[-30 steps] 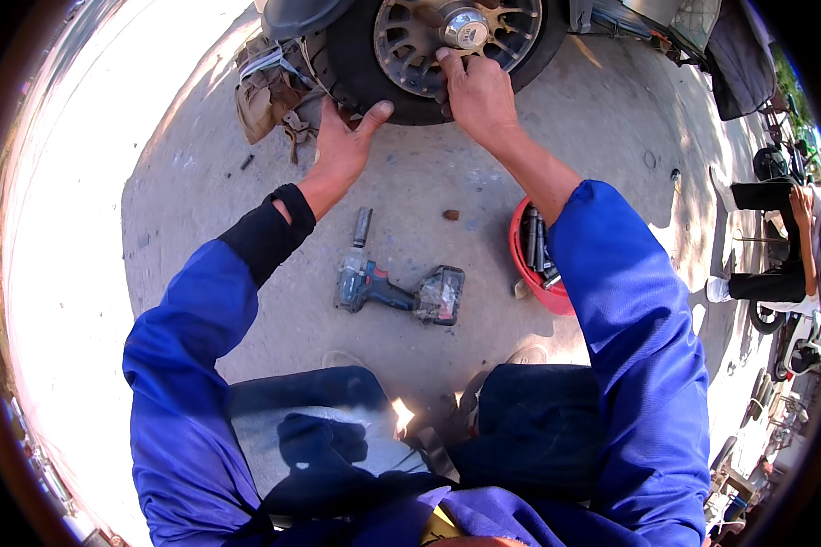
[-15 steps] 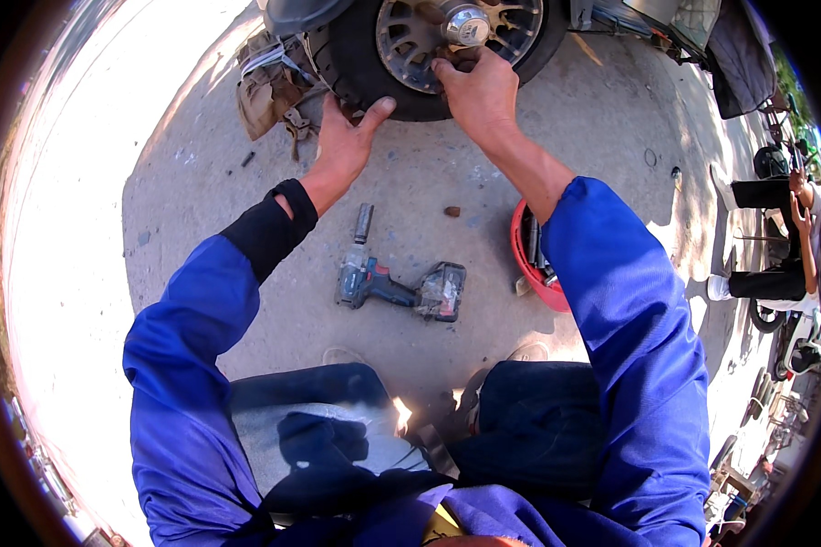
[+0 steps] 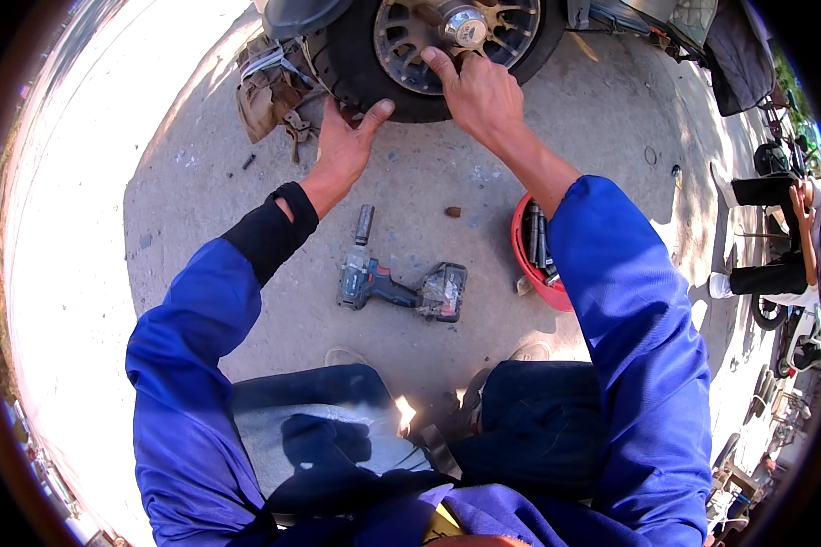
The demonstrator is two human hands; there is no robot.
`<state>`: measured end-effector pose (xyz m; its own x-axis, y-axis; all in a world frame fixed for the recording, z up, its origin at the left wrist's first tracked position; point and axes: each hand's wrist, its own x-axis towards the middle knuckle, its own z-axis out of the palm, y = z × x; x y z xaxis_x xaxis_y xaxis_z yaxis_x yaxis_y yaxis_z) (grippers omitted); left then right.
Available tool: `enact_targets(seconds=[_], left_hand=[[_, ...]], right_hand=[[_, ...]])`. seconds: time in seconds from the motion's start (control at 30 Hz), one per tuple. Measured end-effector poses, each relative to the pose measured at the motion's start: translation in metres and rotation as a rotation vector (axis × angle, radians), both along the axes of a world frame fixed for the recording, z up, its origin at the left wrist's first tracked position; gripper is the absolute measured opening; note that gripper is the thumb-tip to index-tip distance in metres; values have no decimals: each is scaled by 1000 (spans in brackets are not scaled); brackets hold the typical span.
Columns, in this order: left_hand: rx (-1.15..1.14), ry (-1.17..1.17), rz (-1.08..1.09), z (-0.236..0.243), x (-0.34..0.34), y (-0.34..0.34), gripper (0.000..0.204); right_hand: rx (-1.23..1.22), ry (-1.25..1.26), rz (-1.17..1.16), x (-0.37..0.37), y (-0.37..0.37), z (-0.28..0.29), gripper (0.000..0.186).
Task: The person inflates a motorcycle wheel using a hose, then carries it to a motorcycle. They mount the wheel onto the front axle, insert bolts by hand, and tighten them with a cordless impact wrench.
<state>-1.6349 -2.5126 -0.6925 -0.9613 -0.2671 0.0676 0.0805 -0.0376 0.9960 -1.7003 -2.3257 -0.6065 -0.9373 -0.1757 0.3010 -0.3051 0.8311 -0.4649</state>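
Observation:
A wheel with a black tyre (image 3: 348, 59), spoked rim and silver hub cap (image 3: 468, 30) stands upright at the top. My left hand (image 3: 345, 141) grips the tyre's lower left, thumb on its face and fingers round its edge. My right hand (image 3: 483, 100) is at the rim just below the hub cap, thumb raised to the left; its curled fingertips are hidden, so I cannot tell what they hold. An impact wrench (image 3: 392, 290) with a long socket (image 3: 365, 225) lies on the concrete below my hands, beside a small brown object (image 3: 452, 211).
A red bucket (image 3: 525, 246) of metal sockets is by my right forearm. Crumpled brown cloth (image 3: 257, 100) lies left of the tyre. A seated person in black trousers (image 3: 764, 191) is at the far right, among motorbikes (image 3: 798, 351). Bright sunlit ground (image 3: 68, 255) lies left.
My right hand has shifted a little at the rim, and its thumb has lifted up and to the left. My left hand stays on the tyre.

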Motion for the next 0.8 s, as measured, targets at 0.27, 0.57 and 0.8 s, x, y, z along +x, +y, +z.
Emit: enact_targets(seconds=[0.27, 0.57, 0.8], left_hand=[[-26, 0, 22, -1, 0, -1, 87], [-189, 9, 15, -24, -7, -16, 79], [-344, 56, -78, -53, -6, -16, 80]], right_hand=[[-13, -99, 98, -16, 10, -5, 67], [-416, -358, 218, -6, 6, 13, 51], [-751, -714, 235, -25, 12, -16, 56]])
